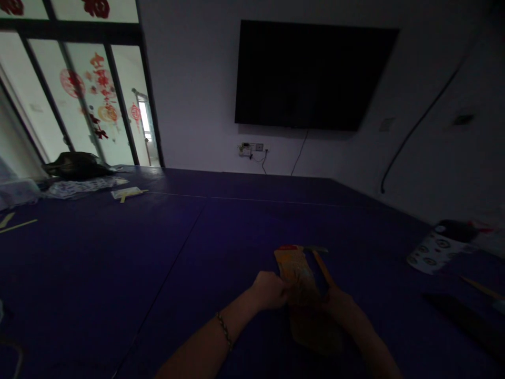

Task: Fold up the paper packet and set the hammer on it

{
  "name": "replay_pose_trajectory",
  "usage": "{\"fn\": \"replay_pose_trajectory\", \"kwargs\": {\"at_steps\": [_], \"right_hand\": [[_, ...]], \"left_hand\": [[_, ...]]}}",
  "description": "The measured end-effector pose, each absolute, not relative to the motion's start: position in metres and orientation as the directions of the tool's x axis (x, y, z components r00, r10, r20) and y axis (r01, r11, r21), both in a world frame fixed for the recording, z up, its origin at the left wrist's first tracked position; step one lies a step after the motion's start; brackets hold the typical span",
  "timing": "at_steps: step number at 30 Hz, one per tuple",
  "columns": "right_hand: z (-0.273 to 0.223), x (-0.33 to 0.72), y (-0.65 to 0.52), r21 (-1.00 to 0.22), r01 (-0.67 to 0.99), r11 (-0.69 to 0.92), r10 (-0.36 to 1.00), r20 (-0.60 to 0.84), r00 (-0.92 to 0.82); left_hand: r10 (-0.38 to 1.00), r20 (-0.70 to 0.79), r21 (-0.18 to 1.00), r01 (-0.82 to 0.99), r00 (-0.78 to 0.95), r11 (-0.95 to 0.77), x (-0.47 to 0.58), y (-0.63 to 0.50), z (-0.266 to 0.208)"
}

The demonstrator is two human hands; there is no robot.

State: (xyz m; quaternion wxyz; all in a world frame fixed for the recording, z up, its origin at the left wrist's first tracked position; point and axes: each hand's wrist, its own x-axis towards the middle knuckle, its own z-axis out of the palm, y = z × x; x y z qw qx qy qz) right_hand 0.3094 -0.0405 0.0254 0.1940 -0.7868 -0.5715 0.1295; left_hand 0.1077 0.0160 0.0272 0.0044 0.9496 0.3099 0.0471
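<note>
A long tan-to-brown piece (299, 271), shaped like a shoe sole with a red patch at its far end, lies on the dark blue table in front of me. Its near half is in deep shadow. My left hand (270, 290) is closed at its left edge, with the fingertips hidden against it. On the other side, my right hand (338, 305) is wrapped round the wooden handle of what looks like a small hammer (322, 267). The tool's thin head reaches the piece's far right corner. Whether it touches there I cannot tell.
The blue table (177, 221) stretches to the wall. A patterned container (436, 252) and a dark flat object (461, 316) are at the right. Yellow strips with a white packet (126, 192) and a black bag (81, 164) lie at the far left.
</note>
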Motion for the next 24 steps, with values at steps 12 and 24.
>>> {"fn": "replay_pose_trajectory", "kwargs": {"at_steps": [12, 24], "right_hand": [[0.033, 0.281, 0.027, -0.882, 0.463, 0.082, 0.996, 0.059, -0.064], [0.015, 0.286, 0.017, -0.945, 0.322, 0.050, 0.996, 0.071, 0.055]], "left_hand": [[0.614, 0.140, 0.110, 0.604, 0.777, -0.790, 0.107, 0.012, 0.023], [0.625, 0.103, 0.148, 0.609, 0.774, -0.779, 0.105, 0.015, 0.023]]}}
